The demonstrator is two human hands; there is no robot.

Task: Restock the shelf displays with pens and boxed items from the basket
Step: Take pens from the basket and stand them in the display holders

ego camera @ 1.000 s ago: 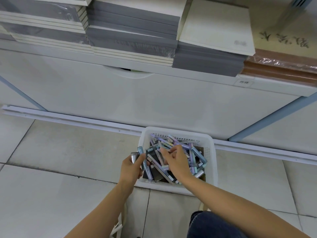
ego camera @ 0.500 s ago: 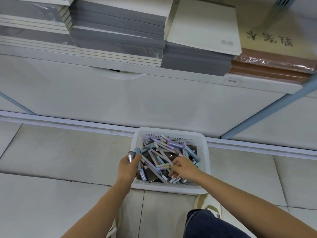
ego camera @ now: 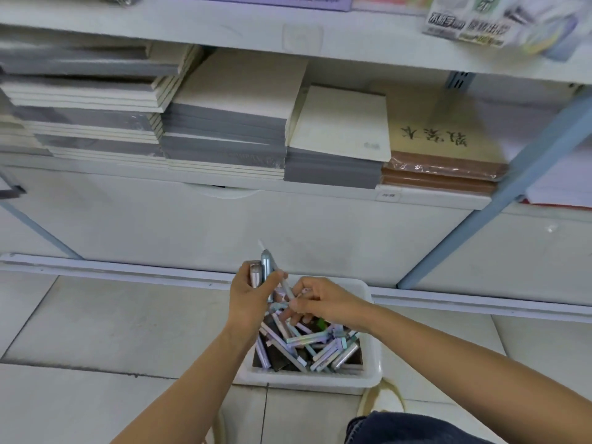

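Observation:
A white plastic basket (ego camera: 373, 354) stands on the tiled floor, holding several pastel pens (ego camera: 307, 339) and dark boxed items (ego camera: 278, 357). Over the basket's far left corner, my left hand (ego camera: 250, 302) grips a small bunch of pens (ego camera: 261, 274) upright. My right hand (ego camera: 323, 304) hovers above the basket and pinches a slim white pen (ego camera: 283, 278), which leans up and left against the bunch in my left hand.
The white shelf unit rises behind the basket. Its low shelf (ego camera: 224, 184) carries stacks of grey and cream notebooks (ego camera: 224, 136) and brown wrapped pads (ego camera: 445, 168). Packaged goods (ego camera: 480, 17) sit on the shelf above. A blue upright (ego camera: 499, 193) slants at right. My knee (ego camera: 403, 427) is at the bottom.
My right hand lifted out of the basket with a slim pen and brought it up to my left hand's bunch. The view tilted upward, showing more shelving.

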